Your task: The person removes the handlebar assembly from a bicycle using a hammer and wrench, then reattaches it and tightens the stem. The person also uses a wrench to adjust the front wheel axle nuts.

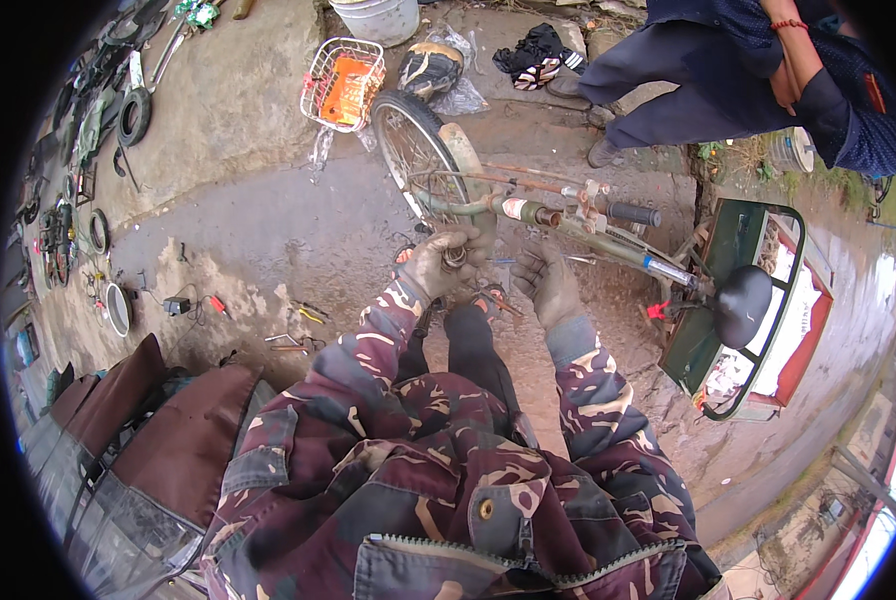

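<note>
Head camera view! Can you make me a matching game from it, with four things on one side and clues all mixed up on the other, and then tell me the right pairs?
Things:
1. Bicycle seat
2. Left hand
3. Wire basket
4. Bucket

Clues:
A. Has something orange inside
B. Cut off by the top edge of the picture
C. Black
D. Holding a small round part

Right pairs: 1-C, 2-D, 3-A, 4-B.
</note>
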The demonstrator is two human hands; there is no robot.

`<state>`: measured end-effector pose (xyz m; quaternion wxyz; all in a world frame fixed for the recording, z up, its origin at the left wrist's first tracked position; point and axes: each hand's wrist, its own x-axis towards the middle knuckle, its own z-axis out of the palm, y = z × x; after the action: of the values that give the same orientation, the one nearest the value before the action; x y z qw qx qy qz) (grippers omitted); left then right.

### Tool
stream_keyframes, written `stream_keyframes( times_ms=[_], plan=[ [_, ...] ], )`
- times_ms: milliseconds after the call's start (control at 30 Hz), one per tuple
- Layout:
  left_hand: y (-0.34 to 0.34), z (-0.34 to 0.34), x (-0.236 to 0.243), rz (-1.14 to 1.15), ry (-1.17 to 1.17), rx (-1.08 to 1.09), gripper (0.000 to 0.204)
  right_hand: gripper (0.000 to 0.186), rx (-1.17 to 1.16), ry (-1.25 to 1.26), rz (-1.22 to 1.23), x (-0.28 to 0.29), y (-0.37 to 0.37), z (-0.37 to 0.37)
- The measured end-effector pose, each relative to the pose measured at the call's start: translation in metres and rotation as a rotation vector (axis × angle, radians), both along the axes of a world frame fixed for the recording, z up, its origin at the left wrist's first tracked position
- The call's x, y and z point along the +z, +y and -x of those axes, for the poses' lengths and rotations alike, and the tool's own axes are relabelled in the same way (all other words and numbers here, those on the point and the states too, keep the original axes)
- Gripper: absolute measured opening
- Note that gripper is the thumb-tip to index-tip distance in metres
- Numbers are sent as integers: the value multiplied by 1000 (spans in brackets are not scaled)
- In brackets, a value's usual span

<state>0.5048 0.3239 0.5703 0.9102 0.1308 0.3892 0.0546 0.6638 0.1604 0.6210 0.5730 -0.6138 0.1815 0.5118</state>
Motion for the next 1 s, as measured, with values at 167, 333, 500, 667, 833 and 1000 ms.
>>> stream_keyframes(
  times_ms=[167, 333, 500, 667, 833, 1000],
  plan=[
    [16, -18, -30, -87, 29, -52, 33, 71, -358, 322, -90, -45, 26, -28],
    [22, -56, -47, -911, 304, -363, 42, 65, -529, 346, -29, -64, 51, -40],
    [35, -82, -35, -1516, 440, -823, 52, 45, -532, 388, 25, -78, 50, -49],
    [50, -97, -25, -1637, 376, -1074, 51, 44, -461, 471, -52, -81, 38, -53],
    [56, -107, -28, -1716, 350, -1160, 47, 52, -454, 447, 2, -68, 33, -46],
    [64, -110, -32, -1654, 325, -1258, 48, 70, -462, 446, 4, -58, 51, -41]
  ],
)
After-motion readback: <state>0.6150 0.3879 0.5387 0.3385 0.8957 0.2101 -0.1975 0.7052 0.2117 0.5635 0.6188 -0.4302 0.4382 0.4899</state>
